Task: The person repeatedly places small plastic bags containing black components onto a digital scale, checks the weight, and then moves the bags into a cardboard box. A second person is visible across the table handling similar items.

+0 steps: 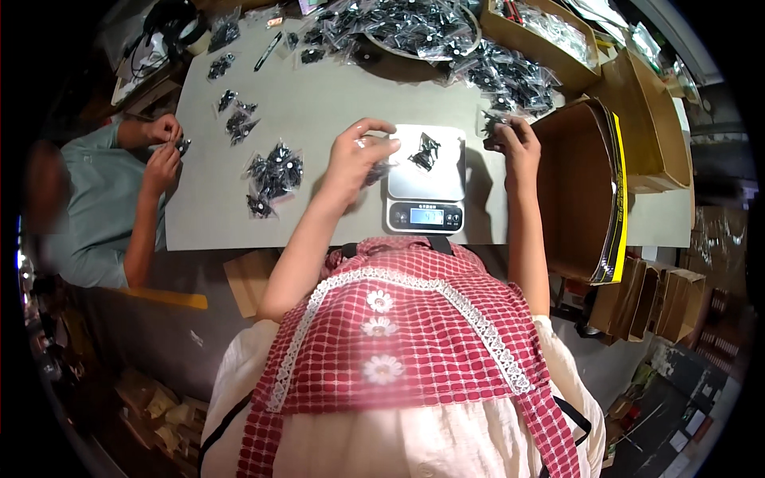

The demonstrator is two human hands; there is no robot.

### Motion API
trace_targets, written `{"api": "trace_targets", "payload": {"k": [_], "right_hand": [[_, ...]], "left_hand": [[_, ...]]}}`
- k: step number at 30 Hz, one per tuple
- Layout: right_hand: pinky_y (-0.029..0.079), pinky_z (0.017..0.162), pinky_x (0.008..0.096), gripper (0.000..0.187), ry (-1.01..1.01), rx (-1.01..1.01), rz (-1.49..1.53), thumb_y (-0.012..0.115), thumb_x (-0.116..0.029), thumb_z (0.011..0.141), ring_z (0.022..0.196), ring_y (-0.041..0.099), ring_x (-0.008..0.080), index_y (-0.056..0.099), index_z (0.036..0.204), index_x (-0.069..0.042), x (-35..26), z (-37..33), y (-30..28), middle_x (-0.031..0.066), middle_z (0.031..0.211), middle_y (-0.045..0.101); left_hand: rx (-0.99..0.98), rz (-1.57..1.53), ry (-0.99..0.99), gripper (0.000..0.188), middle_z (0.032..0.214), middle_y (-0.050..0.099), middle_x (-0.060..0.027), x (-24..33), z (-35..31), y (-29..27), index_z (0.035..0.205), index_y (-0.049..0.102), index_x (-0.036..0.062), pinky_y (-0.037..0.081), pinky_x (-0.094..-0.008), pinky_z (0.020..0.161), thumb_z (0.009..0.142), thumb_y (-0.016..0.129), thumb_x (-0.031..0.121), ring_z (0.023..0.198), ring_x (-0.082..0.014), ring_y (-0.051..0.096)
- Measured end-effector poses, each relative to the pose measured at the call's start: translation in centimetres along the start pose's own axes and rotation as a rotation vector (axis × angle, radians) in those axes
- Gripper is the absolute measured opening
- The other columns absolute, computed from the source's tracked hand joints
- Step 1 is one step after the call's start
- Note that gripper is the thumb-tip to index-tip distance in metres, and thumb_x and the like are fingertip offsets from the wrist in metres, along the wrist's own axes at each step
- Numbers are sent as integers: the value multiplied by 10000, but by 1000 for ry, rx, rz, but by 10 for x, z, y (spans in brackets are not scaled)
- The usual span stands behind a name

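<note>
Grey tabletop [319, 103] carries a small digital scale [425, 179] near its front edge, and a little heap of black parts [425, 151] lies on the scale's steel platform. Just left of the platform, the left hand [358, 155] hovers with fingers curled inward, thumb and fingertips pinched on a small clear bag [378, 170] with dark pieces in it. At the platform's right side, the right hand [516, 143] is closed round a few black parts and a bit of clear bag [492, 125]; how tightly the fingers grip cannot be made out.

Toward the far edge, a big pile of filled clear bags [406, 28] spreads across a round tray and spills rightward. Several more filled bags [273, 177] lie left of the scale, toward the left edge. An open cardboard box [578, 191] stands on its side at the right edge, with another box [542, 28] at the far right corner.

At the left edge, another person in a pale green shirt [96, 207] has both hands together over a small dark piece [183, 146].
</note>
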State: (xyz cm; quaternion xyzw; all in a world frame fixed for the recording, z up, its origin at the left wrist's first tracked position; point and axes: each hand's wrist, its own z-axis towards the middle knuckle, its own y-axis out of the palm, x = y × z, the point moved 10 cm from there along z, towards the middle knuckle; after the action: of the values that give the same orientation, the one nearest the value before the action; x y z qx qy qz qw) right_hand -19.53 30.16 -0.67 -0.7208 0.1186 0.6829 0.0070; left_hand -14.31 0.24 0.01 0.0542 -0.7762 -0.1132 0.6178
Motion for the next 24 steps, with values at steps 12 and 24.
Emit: {"api": "trace_targets", "payload": {"k": [12, 24], "right_hand": [[536, 798, 256, 240, -164, 69, 23, 676, -20, 927, 843, 624, 97, 631, 1152, 49, -57, -46, -8, 42, 938, 642], [534, 920, 329, 439, -183, -209, -441, 766, -218, 891, 1060, 697, 193, 633, 1250, -5, -46, -50, 32, 125, 1141, 733]], "left_hand": [[3, 1134, 225, 466, 1093, 667, -261, 19, 25, 70, 1184, 647, -20, 542, -460, 909, 780, 752, 186, 1014, -416, 672], [-54, 1166, 155, 384, 984, 717, -248, -11, 36, 50, 1125, 675, -26, 548, -488, 836, 787, 729, 147, 930, -417, 698]]}}
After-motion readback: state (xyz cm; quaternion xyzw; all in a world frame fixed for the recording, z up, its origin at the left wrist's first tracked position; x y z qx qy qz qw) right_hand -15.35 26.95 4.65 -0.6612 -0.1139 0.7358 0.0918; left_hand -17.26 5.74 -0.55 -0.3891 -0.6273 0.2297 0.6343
